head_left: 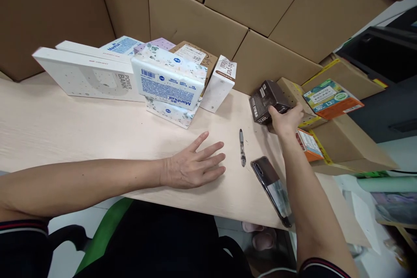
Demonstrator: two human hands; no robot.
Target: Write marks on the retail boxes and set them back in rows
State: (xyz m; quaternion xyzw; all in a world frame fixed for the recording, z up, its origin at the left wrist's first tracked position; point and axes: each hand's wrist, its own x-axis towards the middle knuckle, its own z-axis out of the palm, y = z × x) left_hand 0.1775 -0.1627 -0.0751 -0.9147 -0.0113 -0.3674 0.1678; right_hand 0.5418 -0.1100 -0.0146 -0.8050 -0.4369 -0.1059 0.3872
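My right hand (286, 119) grips a small dark brown box (267, 100) at the table's right edge, holding it from below and behind. My left hand (195, 163) lies flat on the light wooden table (65, 130), palm down, fingers spread, holding nothing. A pen (242, 147) lies just right of my left fingertips. A black phone (270, 189) lies at the table's front right edge, partly under my right forearm.
A pile of white product boxes stands at the back: a power bank box (87, 76), tissue packs (167, 79), a brown-and-white carton (219, 82). Large cardboard cartons (195, 13) wall the back. Open cardboard boxes with coloured packs (332, 97) stand to the right.
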